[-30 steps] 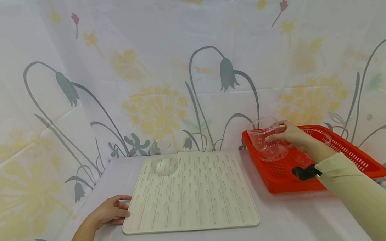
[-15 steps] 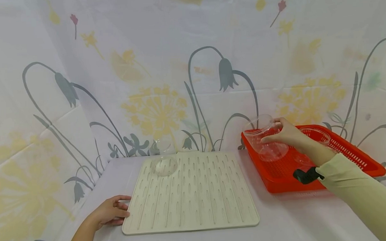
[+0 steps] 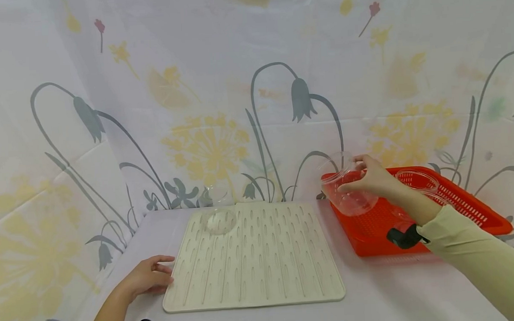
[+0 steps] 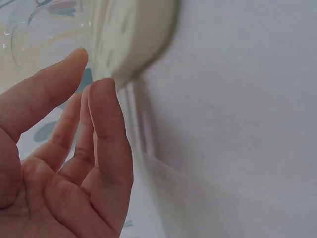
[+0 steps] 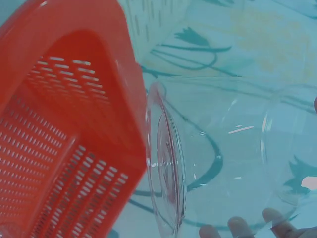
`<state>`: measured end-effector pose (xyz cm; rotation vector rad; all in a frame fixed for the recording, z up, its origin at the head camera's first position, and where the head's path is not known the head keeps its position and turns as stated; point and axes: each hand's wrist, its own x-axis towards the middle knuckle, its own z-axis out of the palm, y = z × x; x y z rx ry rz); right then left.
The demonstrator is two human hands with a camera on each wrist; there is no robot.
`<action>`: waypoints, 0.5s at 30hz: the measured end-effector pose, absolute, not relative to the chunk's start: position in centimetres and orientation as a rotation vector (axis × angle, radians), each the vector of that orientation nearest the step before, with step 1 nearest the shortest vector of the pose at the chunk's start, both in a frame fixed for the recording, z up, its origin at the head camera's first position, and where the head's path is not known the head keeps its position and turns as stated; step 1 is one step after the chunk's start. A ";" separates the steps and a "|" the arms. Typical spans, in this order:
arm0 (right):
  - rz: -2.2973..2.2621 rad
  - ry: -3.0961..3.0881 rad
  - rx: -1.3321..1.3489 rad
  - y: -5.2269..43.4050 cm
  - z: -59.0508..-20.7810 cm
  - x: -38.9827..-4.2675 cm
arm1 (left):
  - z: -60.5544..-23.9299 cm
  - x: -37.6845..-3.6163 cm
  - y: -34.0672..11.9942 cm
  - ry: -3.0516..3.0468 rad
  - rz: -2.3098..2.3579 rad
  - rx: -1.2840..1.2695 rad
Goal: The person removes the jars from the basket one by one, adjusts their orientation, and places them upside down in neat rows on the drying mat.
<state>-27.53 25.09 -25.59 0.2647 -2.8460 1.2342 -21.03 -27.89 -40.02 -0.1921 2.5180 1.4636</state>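
My right hand (image 3: 373, 177) grips a clear jar (image 3: 346, 201) over the left back part of the red basket (image 3: 370, 245). The jar leans to the left. In the right wrist view its round base (image 5: 167, 163) appears beside the basket wall, with fingertips (image 5: 240, 227) against its side. My left hand (image 3: 148, 277) rests at the left edge of a cream ribbed mat (image 3: 256, 262); in the left wrist view its loosely bent fingers lie close to the mat edge (image 4: 148, 44). A second clear jar (image 3: 220, 222) stands upright on the mat's back left corner.
Other clear jars (image 3: 417, 179) sit in the red basket, partly behind the right forearm. A flower-printed cloth (image 3: 238, 109) hangs behind the table, whose white cover (image 3: 389, 293) runs in front of the basket.
My right hand has moved slightly left with the jar, which leans further over the basket's left rim. The left hand has shifted a little at the mat edge.
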 end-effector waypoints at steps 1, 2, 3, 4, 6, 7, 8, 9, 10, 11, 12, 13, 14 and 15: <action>1.229 -2.849 0.269 24.9 -25.5 -27.4 | -39.9 -21.1 -27.8 2.527 1.458 -0.190; 1.219 -2.854 0.270 24.7 -25.5 -27.3 | -39.8 -21.2 -27.7 2.534 1.454 -0.198; 1.211 -2.857 0.274 24.5 -25.4 -27.2 | -39.6 -21.3 -27.5 2.545 1.443 -0.193; 1.204 -2.860 0.278 24.3 -25.4 -27.1 | -39.5 -21.4 -27.4 2.550 1.440 -0.187; 1.197 -2.862 0.287 24.0 -25.5 -26.9 | -39.3 -21.6 -27.1 2.556 1.455 -0.178; 1.197 -2.859 0.294 23.9 -25.5 -26.9 | -39.2 -21.7 -26.9 2.559 1.468 -0.170; 1.194 -2.855 0.307 23.7 -25.5 -26.8 | -39.1 -21.7 -26.6 2.565 1.476 -0.149; 1.192 -2.851 0.319 23.6 -25.6 -26.8 | -39.0 -21.8 -26.4 2.569 1.488 -0.116; 1.190 -2.847 0.331 23.5 -25.7 -26.7 | -38.8 -21.7 -26.2 2.568 1.505 -0.092; 1.187 -2.844 0.344 23.4 -25.8 -26.7 | -38.6 -21.7 -25.9 2.568 1.526 -0.067; 1.177 -2.839 0.358 23.3 -25.8 -26.6 | -38.4 -21.6 -25.7 2.565 1.545 -0.041; 1.168 -2.836 0.367 23.1 -25.9 -26.5 | -38.2 -21.5 -25.4 2.560 1.562 -0.001; 1.164 -2.834 0.378 23.0 -25.9 -26.5 | -38.0 -21.5 -25.1 2.554 1.579 0.037; 1.158 -2.832 0.384 22.8 -26.0 -26.4 | -37.8 -21.5 -24.9 2.543 1.600 0.063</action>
